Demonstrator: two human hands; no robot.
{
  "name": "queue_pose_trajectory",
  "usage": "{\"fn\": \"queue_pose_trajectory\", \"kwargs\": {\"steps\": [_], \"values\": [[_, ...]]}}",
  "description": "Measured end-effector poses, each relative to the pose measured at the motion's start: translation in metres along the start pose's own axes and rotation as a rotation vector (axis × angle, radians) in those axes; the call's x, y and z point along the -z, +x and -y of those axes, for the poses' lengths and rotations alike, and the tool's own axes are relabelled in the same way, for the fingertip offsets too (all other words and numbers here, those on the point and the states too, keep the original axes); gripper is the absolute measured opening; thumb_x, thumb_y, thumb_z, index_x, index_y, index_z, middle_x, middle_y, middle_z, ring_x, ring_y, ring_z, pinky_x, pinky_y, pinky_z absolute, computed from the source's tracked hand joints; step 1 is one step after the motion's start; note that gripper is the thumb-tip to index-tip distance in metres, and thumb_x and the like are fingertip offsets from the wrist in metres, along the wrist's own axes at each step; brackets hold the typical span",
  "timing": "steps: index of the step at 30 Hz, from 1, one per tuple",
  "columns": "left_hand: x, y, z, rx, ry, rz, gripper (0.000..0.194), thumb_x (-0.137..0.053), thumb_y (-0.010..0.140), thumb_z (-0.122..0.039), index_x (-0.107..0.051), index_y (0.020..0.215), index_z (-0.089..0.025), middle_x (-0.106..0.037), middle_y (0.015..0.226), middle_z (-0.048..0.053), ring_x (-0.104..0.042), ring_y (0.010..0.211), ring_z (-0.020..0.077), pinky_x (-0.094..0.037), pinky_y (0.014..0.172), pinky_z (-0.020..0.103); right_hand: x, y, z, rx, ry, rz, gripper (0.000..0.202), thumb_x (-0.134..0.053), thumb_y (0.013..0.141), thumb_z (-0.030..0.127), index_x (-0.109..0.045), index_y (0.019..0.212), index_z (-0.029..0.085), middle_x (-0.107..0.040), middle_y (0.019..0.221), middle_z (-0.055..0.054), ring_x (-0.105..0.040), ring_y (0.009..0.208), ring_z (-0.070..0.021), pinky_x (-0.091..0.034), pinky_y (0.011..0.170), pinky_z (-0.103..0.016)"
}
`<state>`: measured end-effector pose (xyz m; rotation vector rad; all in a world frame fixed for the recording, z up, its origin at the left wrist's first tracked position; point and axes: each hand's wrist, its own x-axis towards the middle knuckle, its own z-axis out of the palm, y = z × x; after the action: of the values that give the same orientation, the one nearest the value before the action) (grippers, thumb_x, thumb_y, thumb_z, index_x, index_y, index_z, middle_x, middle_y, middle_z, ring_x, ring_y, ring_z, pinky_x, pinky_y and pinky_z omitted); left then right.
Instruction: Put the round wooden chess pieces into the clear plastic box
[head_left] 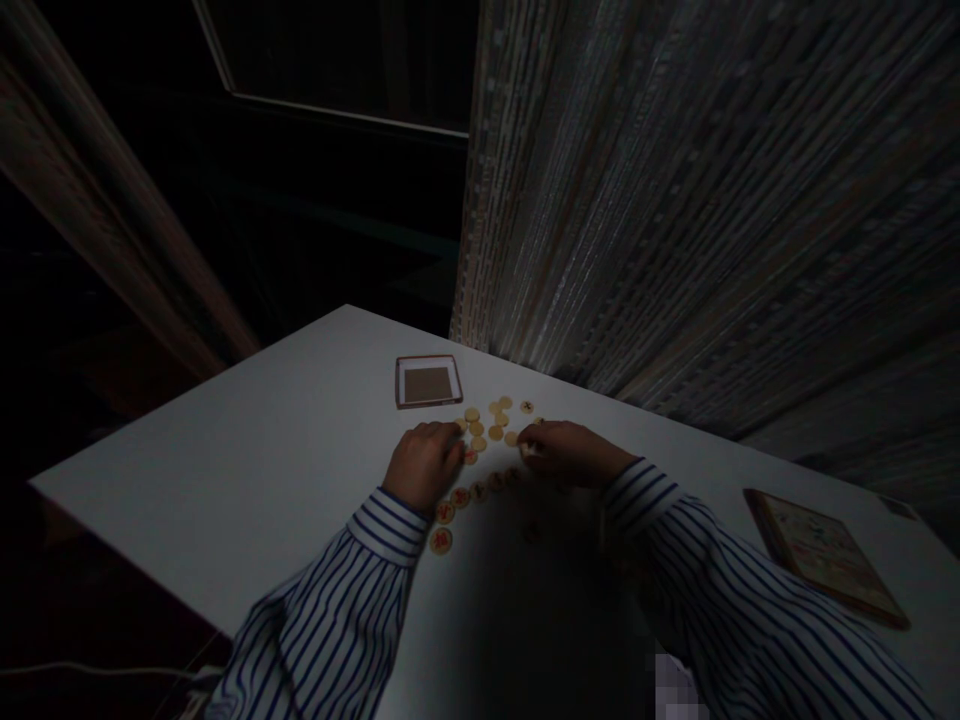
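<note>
Round wooden xiangqi pieces (496, 433) with several plain backs up lie in a loose cluster on the white table. My left hand (424, 462) rests at the left side of this cluster, its fingers curved and the thumb apart from them, by a plain disc and a red-marked piece (470, 457). On the right, my right hand (564, 452) has its fingers closed on a xiangqi piece (529, 449), partly hidden by the fingertips. Nearer to me, a curved row of face-up pieces (460, 497) runs between the hands, with one red-marked piece (441, 541) at its near end.
An open shallow box (429, 405) stands behind the cluster. A flat box with a picture lid (829, 550) lies at the right. String curtains (570, 200) hang along the table's far edge. Shadow darkens the near part of the white table (247, 440).
</note>
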<state>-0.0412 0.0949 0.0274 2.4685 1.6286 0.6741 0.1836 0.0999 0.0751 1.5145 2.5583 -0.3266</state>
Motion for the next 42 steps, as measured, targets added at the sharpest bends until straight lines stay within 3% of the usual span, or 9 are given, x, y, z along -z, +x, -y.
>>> {"fn": "queue_pose_trajectory", "kwargs": {"steps": [14,27,38,42], "values": [[0.001,0.0,0.0,0.004,-0.002,0.032,0.026,-0.047,0.082,-0.023,-0.06,0.103,-0.014,-0.066,0.097,0.01,-0.059,0.093,0.023,-0.045,0.083,0.036,0.004,-0.009,0.004,-0.052,0.25,-0.094,0.028,-0.051,0.075,0.025,-0.057,0.102,0.017,-0.064,0.084,-0.004,-0.055,0.069,-0.0134,-0.04,0.062,-0.023],[0.002,0.0,0.0,0.028,0.008,0.039,0.027,-0.046,0.082,-0.023,-0.061,0.103,-0.013,-0.066,0.098,0.011,-0.059,0.093,0.0234,-0.044,0.083,0.035,-0.002,-0.006,-0.004,-0.018,0.221,-0.109,0.037,-0.05,0.076,0.025,-0.06,0.11,0.016,-0.066,0.093,-0.007,-0.06,0.079,-0.0167,-0.043,0.072,-0.026],[0.0,-0.001,0.004,0.011,0.021,0.025,0.027,-0.045,0.082,-0.024,-0.061,0.103,-0.015,-0.066,0.098,0.01,-0.059,0.092,0.0232,-0.045,0.082,0.035,-0.009,-0.004,-0.006,-0.053,0.151,-0.121,0.032,-0.052,0.074,0.028,-0.059,0.103,0.017,-0.066,0.089,-0.006,-0.059,0.074,-0.0159,-0.041,0.065,-0.024],[0.003,-0.001,0.003,0.022,0.042,0.023,0.027,-0.045,0.083,-0.024,-0.061,0.102,-0.015,-0.066,0.097,0.01,-0.059,0.091,0.0236,-0.046,0.081,0.036,-0.009,-0.004,-0.007,-0.022,0.121,-0.111,0.038,-0.049,0.076,0.031,-0.057,0.111,0.018,-0.065,0.101,-0.009,-0.059,0.084,-0.0182,-0.041,0.072,-0.027]]}}
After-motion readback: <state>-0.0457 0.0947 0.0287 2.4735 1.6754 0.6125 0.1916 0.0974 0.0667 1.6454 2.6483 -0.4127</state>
